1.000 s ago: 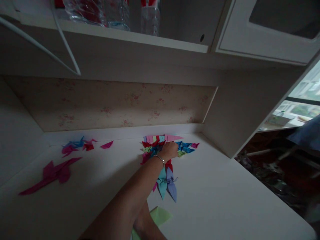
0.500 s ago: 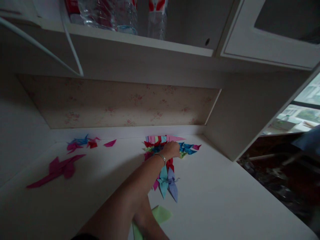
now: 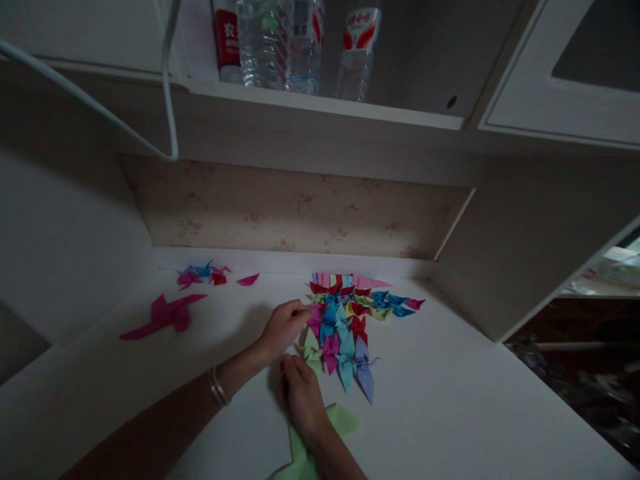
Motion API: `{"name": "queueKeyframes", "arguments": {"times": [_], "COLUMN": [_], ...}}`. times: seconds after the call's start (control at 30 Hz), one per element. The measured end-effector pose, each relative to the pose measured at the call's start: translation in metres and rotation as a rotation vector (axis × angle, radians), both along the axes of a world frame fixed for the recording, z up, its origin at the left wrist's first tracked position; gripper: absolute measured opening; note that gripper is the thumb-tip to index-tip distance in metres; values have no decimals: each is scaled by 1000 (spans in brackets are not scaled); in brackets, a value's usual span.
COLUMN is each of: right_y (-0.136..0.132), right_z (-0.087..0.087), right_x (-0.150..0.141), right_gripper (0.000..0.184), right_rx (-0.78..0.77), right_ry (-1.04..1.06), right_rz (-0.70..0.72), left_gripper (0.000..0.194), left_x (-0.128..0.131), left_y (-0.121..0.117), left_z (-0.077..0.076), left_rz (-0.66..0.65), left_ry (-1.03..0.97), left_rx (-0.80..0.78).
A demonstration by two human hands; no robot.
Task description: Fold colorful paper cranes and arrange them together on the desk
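Observation:
Rows of small folded paper cranes in several colours lie on the white desktop. My left hand (image 3: pixel 286 327), with bangles at the wrist, has its fingers curled together, their tips beside a magenta paper crane (image 3: pixel 315 320) at the left of the rows. Lower down, my right hand (image 3: pixel 303 395) is closed, just left of and below a light green paper crane (image 3: pixel 313 349). What either hand holds, if anything, is hidden. Under my right forearm lies a large light green folded paper (image 3: pixel 344 420). A blue-violet paper crane (image 3: pixel 365 370) ends the front row.
At the left lies a large magenta paper crane (image 3: pixel 167 315), with a small heap of cranes (image 3: pixel 197 272) behind it. Plastic bottles (image 3: pixel 359 50) stand on the shelf (image 3: pixel 320 107) above. A white cable (image 3: pixel 170 100) hangs at upper left. Side panels bound the desk.
My left hand has come back from the rear rows toward the left side of the cranes. My right hand has moved forward into fuller view. The camera view has shifted.

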State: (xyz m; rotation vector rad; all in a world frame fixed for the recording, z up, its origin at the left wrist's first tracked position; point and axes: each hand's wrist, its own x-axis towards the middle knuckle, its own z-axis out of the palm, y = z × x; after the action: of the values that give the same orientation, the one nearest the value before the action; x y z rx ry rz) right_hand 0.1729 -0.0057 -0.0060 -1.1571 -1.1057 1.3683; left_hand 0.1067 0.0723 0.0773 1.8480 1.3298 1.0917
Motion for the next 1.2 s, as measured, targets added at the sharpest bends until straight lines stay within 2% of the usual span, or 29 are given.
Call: {"name": "queueKeyframes", "arguments": {"times": [0.03,0.1,0.17,0.23,0.3,0.4,0.67,0.97,1.2], "right_y": [0,-1,-2,-3,-3,-1,-1,-1,-2], "right_z": [1,2,3,4,4,2,-4,-3,-6], "right_x": [0,0,0,1,1,2,5,5,6], "right_gripper": [39,38,39,39,39,40,39,40,39], "right_rx": [-3,-4,-4,0,-4,-21,3,-5,12], "right_ry": [7,12,6,-2,-10,-34,-98,-160,-162], "right_rz": [0,-3,-4,2,16,42,90,91,117], "left_gripper": [33,37,38,41,43,42,38,40,39], "left_x": [-18,-48,-68,-79,-83,-84,-91,-93,-92], "left_y": [-14,-41,-64,-80,-89,-89,-83,-83,-83], "left_z": [-8,-26,-44,-58,-65,-66,-59,-60,-60], "left_rz": [57,90,133,145,124,67,-23,-41,-42], "left_ry": [-110,-276,-392,-427,-397,-363,-485,-568,-560], "left_rx": [-89,-285,-441,-543,-560,-552,-614,-628,-623]}}
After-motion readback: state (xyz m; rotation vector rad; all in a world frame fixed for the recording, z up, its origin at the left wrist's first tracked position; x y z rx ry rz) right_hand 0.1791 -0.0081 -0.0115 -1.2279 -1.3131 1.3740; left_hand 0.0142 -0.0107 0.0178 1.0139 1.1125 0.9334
